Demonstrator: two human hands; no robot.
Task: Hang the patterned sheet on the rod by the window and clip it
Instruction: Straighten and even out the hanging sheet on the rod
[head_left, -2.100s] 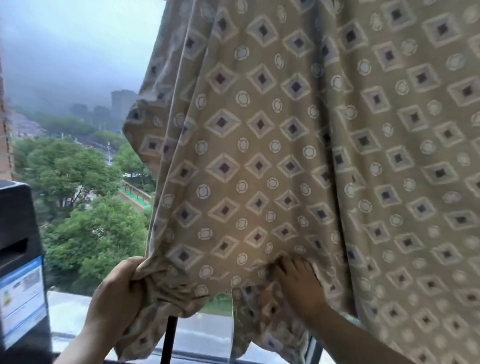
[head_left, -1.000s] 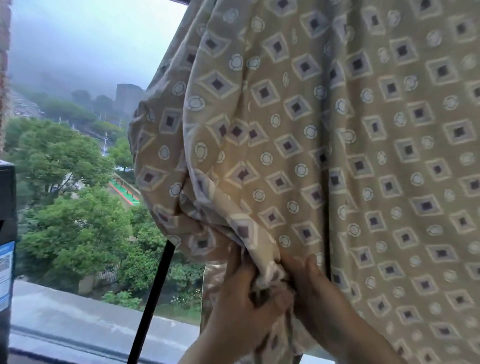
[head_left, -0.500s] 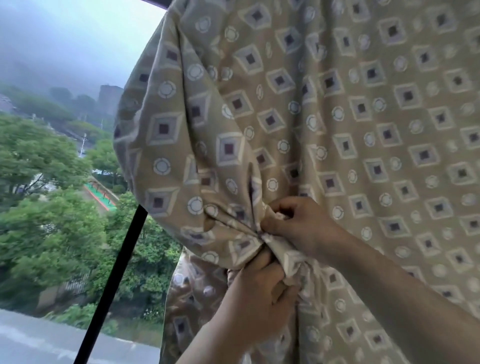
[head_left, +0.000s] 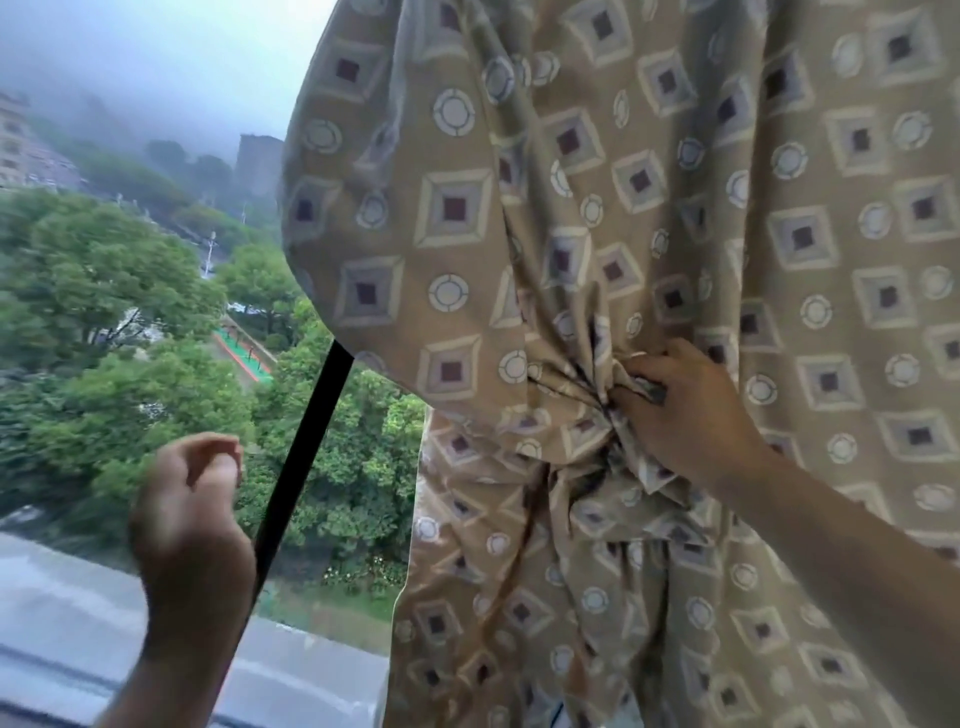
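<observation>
Head view, frame read from 9 o'clock across to 3 o'clock.

- 8 o'clock: left hand (head_left: 192, 519), raised in front of the window glass, well apart from the cloth. Fingers loosely curled, thumb near the fingertips. Nothing visible in it, though it is motion-blurred.
- 9 to 10 o'clock, beyond the glass: trees (head_left: 104, 312) and misty buildings.
- Centre toward 7 o'clock: slanted black bar (head_left: 306, 457), its upper end passing behind the sheet's bulging left edge.
- 12 through 5 o'clock: patterned sheet (head_left: 779, 260), tan with diamonds and rings, hanging from above the frame. The rod is out of view, so whether the cloth is properly over it cannot be told. No clip seen.
- 3 to 4 o'clock, just off centre: right hand (head_left: 691, 415), fingers closed round a gathered knot of the sheet, creases radiating from the grip.

Handling, as judged:
- Cloth is soft and light, creases freely and keeps no shape. The left edge billows out above the gather.
- It likely slides on a smooth rod if pulled unevenly.
- The bunched grip holds well for hauling but wrinkles the hang. For spreading, better to pinch the hem or side edge.
- Clipping probably wants the free left hand, placed up where cloth meets rod.
</observation>
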